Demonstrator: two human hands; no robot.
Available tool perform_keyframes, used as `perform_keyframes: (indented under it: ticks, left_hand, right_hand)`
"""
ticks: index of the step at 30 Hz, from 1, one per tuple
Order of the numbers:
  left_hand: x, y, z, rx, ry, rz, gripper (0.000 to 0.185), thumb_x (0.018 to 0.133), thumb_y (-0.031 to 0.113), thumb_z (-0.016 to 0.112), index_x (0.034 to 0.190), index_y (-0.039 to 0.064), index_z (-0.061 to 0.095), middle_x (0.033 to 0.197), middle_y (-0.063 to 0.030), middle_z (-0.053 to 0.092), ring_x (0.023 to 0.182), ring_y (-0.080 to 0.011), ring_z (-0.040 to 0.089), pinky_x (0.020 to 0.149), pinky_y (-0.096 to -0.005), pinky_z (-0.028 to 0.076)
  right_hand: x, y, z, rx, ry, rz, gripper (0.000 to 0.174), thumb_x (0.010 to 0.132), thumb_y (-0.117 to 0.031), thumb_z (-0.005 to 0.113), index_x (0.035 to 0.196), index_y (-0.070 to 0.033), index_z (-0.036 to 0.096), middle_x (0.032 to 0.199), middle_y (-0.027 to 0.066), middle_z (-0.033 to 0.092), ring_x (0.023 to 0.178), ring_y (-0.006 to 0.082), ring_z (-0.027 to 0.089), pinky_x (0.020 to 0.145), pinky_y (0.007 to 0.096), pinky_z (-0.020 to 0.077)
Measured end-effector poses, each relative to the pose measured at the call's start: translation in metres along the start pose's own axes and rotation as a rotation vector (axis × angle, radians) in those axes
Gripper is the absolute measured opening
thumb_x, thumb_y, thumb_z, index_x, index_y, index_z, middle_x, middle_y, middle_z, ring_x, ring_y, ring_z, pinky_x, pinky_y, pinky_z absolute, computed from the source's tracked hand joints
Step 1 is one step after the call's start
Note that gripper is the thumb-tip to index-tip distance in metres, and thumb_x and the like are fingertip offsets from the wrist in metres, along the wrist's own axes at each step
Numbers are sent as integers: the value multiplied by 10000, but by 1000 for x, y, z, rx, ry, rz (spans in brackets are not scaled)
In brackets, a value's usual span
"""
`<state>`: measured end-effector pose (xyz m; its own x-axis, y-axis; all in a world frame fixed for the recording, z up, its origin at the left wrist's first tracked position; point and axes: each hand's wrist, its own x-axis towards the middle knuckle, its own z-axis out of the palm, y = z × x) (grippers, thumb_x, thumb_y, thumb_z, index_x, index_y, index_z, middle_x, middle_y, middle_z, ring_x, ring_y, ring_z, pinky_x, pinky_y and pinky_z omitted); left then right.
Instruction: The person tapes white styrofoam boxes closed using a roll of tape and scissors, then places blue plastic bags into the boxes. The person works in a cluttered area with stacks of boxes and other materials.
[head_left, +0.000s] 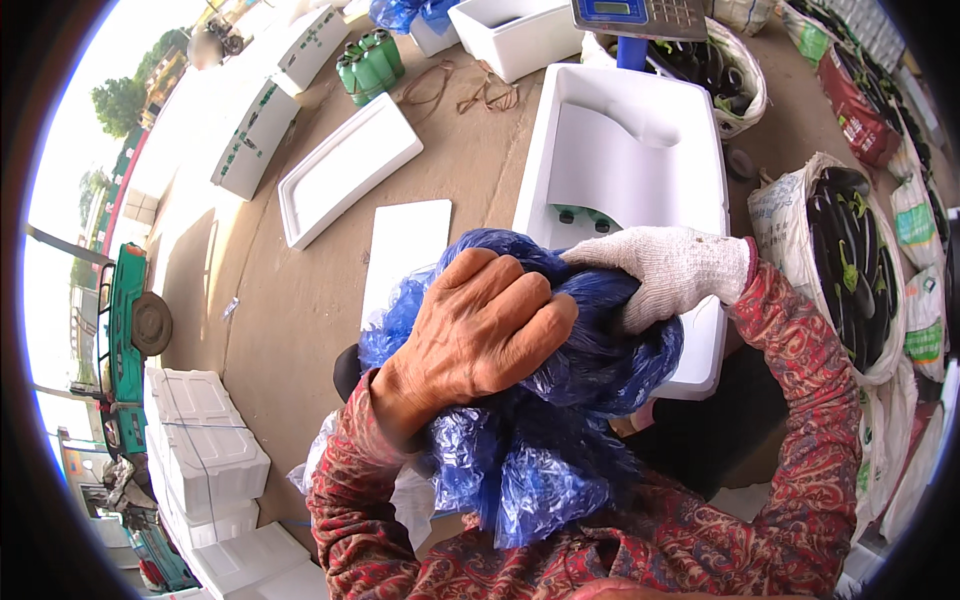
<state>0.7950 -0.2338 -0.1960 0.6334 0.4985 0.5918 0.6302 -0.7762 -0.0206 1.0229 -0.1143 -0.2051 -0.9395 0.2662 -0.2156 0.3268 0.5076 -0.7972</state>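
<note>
A large bunch of thin blue plastic bags (600, 367) is gathered in front of my chest. My left hand (480, 322), bare, is clenched on the bunch with its knuckles up. Opposite it my right hand (667, 270), in a white knitted glove, grips the twisted top of the plastic; its fingertips are partly buried in the folds. Beyond my hands stands an uncovered white foam box (536, 150). A sheet of white paper (600, 165) lines it, and green bottles with dark caps (585, 215) show under the sheet's near edge.
A digital scale (637, 15) stands past the box. Woven sacks of eggplants (851, 262) line the right side. A foam lid (349, 172), a flat white panel (405, 240) and green bottles (370, 67) are on the floor ahead. Foam boxes (206, 442) are stacked at left.
</note>
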Motion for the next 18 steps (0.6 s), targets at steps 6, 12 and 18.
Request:
perform_keyframes:
  ticks: [6, 12, 18]
  left_hand:
    - [-31, -118, 69, -165, 185, -437, 578, 642, 266, 861, 1133, 44, 652, 967, -76, 680, 840, -233, 638, 868, -376, 450]
    - [-93, -182, 122, -761, 656, -1009, 787, 783, 444, 867, 1307, -64, 572, 1178, -101, 678, 1058, -190, 664, 972, -331, 512]
    - [-101, -160, 103, -1034, 267, -1178, 556, 754, 185, 796, 1235, -37, 626, 1170, -104, 694, 1009, -245, 677, 914, -359, 515]
  right_hand:
    - [67, 77, -97, -405, 475, 145, 489, 734, -66, 631, 1218, -133, 650, 1093, 160, 716, 1058, 381, 672, 936, 442, 538]
    - [156, 136, -126, -62, 638, 272, 365, 794, -102, 657, 1152, -150, 700, 1113, 116, 726, 1094, 304, 676, 980, 405, 520]
    - [177, 113, -130, -26, 483, 343, 418, 736, 73, 579, 1103, -81, 703, 1003, 109, 727, 1001, 222, 695, 938, 324, 517]
